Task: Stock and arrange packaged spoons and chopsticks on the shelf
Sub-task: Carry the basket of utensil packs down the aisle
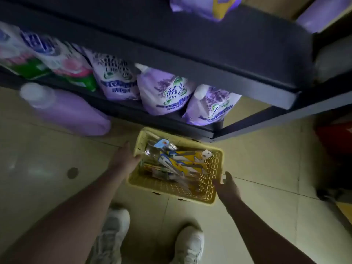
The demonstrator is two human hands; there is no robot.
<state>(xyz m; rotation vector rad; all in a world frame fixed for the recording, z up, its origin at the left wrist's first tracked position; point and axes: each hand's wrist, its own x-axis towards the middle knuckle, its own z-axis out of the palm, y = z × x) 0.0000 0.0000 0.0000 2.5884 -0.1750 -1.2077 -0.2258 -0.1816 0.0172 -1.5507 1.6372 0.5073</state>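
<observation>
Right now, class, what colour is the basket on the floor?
Yellow. The basket shows best in the head view, the only one given.

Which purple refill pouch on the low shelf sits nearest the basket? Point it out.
The rightmost purple pouch, at the shelf's end, directly above the yellow basket on the floor. The other purple pouches stand further left.
</observation>
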